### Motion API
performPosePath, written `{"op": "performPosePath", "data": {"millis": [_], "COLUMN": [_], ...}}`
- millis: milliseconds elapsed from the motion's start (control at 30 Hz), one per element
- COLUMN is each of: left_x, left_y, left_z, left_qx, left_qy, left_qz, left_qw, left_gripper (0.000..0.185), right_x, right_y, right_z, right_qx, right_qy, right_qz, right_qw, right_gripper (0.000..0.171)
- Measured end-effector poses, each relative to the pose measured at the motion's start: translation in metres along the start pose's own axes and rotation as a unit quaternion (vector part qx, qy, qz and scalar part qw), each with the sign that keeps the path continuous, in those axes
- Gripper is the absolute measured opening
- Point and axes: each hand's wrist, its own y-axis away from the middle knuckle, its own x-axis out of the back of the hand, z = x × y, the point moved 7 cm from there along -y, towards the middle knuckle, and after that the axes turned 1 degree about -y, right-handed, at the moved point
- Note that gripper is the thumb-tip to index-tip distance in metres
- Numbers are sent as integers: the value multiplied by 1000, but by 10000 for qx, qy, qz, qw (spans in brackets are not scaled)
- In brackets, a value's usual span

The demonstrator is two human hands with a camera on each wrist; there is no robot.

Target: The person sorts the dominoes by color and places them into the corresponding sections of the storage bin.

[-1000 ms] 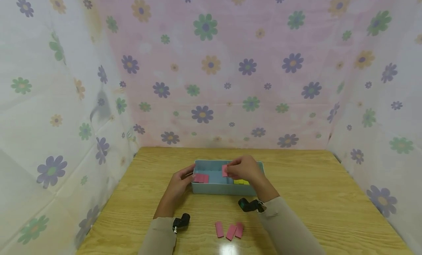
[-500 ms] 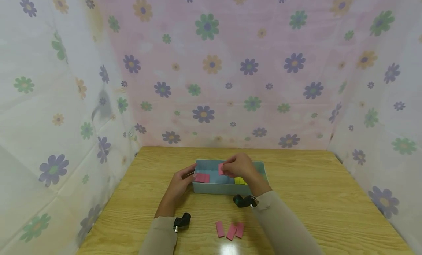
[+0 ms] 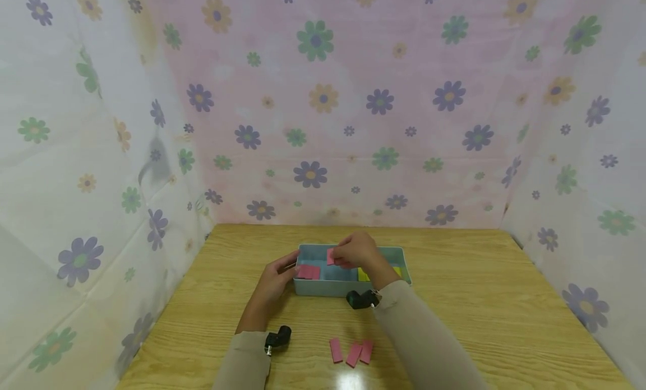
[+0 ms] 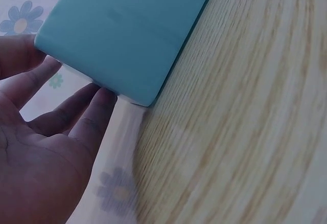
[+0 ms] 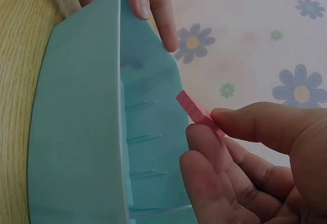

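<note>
A light blue box (image 3: 328,289) with a divider stands on the table. My left hand (image 3: 272,281) grips its left end, thumb at the rim and fingers against the outside of the end wall (image 4: 127,35). Over the box's left compartment, my right hand (image 3: 357,250) pinches a small flat pink block (image 3: 330,256) between thumb and fingertips. The right wrist view shows this pink block (image 5: 196,110) tilted above the rim. Several pink blocks (image 3: 308,272) lie at the left end inside the box. Yellow blocks (image 3: 363,274) are in the right compartment, partly hidden by my right wrist.
Three loose pink blocks (image 3: 354,354) lie on the wooden table (image 3: 469,300) near its front, between my forearms. Flowered cloth (image 3: 348,199) walls the table at the back and both sides. A black wrist camera (image 3: 361,299) hangs beneath the right wrist.
My right hand has moved left with the pink block, from by the divider to over the left compartment, uncovering more yellow at the right. The left hand stays at the box's end.
</note>
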Motion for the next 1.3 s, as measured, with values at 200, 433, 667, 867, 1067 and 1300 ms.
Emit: {"op": "performPosePath", "data": {"millis": [200,433,667,867,1067,1300], "left_x": [2,2,2,1,0,0], "left_y": [-2,-3,-4,-4,-1,0], "left_z": [-4,-1,-2,-4,0,-1], "left_qx": [-16,-100,-40,-40,-33,-81], "left_qy": [3,-64,68,110,26,99], "left_qz": [29,-1,47,-1,26,-13], "left_qw": [10000,9999,10000,9999,10000,9999], "left_gripper": [49,49,49,49,49,49], "right_x": [-5,-12,-23,-24,-24,-25], "right_y": [-1,-7,-13,-14,-17,-16], "right_z": [0,2,4,6,8,7], "right_qx": [-60,-74,-68,-103,-185,-185], "right_qy": [2,44,254,334,315,293], "right_qz": [-48,-19,6,112,132,121], "right_qw": [10000,10000,9997,9993,9992,9993], "right_gripper": [14,14,11,11,11,10]}}
